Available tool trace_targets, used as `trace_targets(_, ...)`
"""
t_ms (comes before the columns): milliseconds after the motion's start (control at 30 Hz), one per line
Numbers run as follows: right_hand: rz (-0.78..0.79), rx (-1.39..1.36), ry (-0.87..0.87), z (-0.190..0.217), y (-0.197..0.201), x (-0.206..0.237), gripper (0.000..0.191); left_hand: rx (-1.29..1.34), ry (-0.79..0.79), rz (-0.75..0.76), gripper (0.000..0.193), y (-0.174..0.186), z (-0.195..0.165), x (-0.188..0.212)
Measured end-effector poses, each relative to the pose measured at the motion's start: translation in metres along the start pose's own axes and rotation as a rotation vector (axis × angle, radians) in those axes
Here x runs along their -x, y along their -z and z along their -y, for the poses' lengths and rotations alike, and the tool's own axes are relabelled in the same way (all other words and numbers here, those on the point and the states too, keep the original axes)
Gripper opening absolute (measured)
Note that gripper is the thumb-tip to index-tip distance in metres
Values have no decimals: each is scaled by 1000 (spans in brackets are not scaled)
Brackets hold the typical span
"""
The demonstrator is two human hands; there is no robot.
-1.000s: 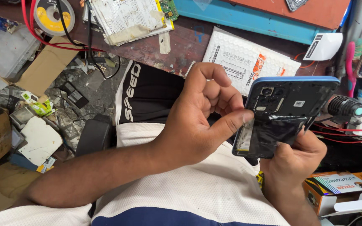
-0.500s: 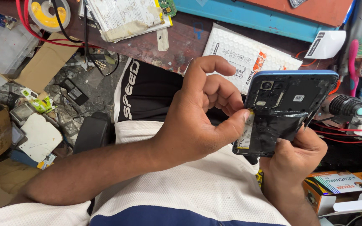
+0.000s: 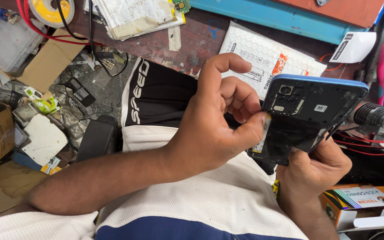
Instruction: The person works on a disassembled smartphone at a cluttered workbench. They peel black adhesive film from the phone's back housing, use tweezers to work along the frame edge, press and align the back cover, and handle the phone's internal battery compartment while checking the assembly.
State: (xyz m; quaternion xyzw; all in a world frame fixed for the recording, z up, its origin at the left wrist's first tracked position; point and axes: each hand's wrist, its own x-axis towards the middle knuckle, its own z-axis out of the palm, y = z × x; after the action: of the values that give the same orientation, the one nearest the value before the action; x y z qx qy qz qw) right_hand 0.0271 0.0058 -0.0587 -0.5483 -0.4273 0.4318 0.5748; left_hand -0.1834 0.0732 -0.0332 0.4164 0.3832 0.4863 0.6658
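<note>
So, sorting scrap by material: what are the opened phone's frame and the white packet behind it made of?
The opened phone has a blue frame that looks like glossy plastic, judging by its smooth sheen, though painted metal is possible. The white packet seems to be plastic bubble wrap: a dimpled, quilted surface.

An opened smartphone (image 3: 310,118) with a blue frame and its back cover off, dark internals and camera module exposed, is held tilted above the lap, its lower end hidden in a hand.
</note>
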Motion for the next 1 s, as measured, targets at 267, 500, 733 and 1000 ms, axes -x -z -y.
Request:
trace_targets(267,-26,40,17,-1,-2,0,12,116,4,-24,55,-6,7,0)
trace_targets(500,-40,85,12,-1,-3,0,12,-13,-57,-48,49,-12,4,4)
trace_targets(733,-18,-26,-97,-3,7,-6,18,44,32,7,46,-8,-4,-3)
trace_targets(1000,23,-173,-198,-8,18,-8,21,37,42,79,47,5,-5,-6)
